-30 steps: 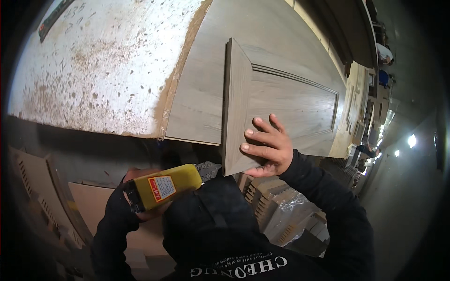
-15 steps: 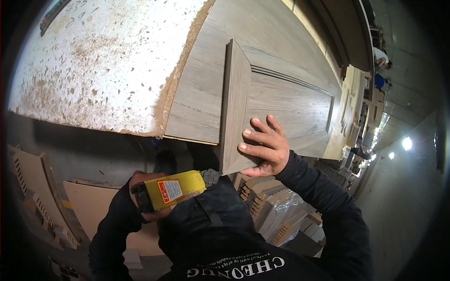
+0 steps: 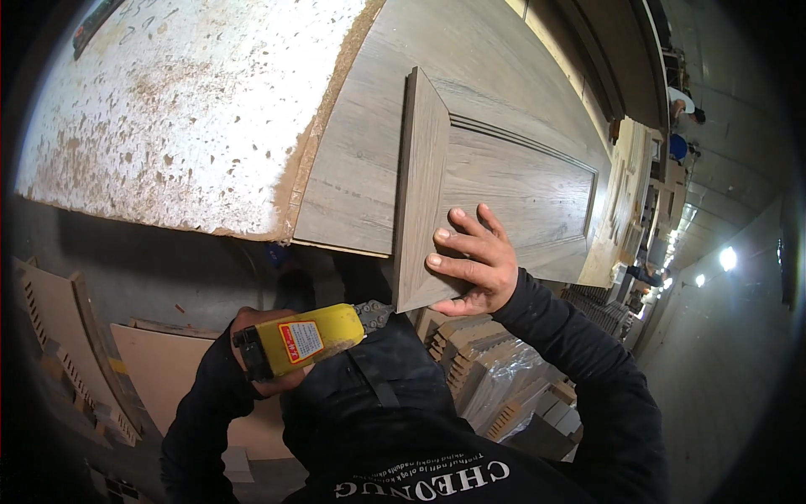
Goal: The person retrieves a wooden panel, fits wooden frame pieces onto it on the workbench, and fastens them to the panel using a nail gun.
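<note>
My right hand [image 3: 470,262] lies flat with fingers spread on the near corner of a grey wood-grain door panel [image 3: 495,189] with a raised frame and a grooved inset. The panel rests on a larger grey wood-grain board [image 3: 369,143] on the workbench. My left hand [image 3: 260,370] grips a yellow power tool [image 3: 306,340] with a red label, held just below the bench edge. The tool's metal nose points toward the panel's lower left corner. Both arms are in black sleeves.
A white, glue-speckled bench top [image 3: 168,109] fills the upper left. Tan cut-out boards [image 3: 59,336] lean at the lower left. Wrapped stacks of profiled strips [image 3: 495,378] sit under the bench. People [image 3: 682,105] work far away at the right along an aisle.
My left hand has brought the yellow tool slightly right and up, closer to the panel's corner. My right hand stays pressed on the panel.
</note>
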`<state>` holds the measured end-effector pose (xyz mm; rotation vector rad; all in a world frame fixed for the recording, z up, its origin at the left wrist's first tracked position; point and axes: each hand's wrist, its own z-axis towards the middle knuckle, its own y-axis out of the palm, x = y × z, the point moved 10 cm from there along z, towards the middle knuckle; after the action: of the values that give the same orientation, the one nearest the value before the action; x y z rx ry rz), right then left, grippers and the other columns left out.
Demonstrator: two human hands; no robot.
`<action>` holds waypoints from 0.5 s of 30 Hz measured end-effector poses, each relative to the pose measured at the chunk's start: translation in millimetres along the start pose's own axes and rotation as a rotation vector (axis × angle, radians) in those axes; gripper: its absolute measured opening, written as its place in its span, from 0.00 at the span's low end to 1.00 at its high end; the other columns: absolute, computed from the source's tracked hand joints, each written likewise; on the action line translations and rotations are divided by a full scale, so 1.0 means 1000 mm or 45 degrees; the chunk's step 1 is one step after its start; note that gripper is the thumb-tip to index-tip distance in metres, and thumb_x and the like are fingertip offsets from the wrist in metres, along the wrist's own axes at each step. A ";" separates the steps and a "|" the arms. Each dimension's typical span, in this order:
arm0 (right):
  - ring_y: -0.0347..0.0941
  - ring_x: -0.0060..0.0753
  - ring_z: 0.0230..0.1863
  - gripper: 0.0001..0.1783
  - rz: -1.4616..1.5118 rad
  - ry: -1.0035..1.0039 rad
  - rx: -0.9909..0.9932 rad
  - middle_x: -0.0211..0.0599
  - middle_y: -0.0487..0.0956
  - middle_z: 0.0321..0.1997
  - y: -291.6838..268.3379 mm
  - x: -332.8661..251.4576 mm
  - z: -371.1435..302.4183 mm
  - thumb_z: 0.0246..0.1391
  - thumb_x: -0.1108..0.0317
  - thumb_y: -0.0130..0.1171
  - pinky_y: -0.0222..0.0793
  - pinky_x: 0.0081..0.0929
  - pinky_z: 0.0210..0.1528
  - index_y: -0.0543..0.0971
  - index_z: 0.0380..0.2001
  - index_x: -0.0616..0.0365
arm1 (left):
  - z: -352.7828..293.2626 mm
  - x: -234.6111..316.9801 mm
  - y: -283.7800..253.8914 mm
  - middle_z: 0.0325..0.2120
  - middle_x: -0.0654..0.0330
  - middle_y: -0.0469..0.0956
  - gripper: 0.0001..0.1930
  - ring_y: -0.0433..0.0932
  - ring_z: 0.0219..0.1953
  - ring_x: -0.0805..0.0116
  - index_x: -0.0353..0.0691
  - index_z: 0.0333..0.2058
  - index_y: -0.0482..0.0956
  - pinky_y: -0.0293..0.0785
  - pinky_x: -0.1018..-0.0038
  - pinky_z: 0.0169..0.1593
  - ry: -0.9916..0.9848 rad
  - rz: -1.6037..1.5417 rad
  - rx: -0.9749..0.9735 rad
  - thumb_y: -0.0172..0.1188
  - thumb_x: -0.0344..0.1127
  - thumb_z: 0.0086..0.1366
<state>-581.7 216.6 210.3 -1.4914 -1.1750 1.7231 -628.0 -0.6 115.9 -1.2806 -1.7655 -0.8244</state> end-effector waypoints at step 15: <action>0.59 0.40 0.64 0.31 0.022 0.005 -0.015 0.32 0.74 0.54 0.006 -0.001 -0.001 0.37 0.43 0.67 0.37 0.41 0.69 0.78 0.47 0.41 | 0.004 0.014 -0.001 0.27 0.55 0.78 0.18 0.79 0.31 0.58 0.39 0.35 0.78 0.76 0.70 0.36 0.202 0.282 0.064 0.64 0.40 0.44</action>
<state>-580.1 213.2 205.1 -1.5155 -1.1755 1.7266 -631.9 8.9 126.6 -1.3120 -1.4803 -0.7295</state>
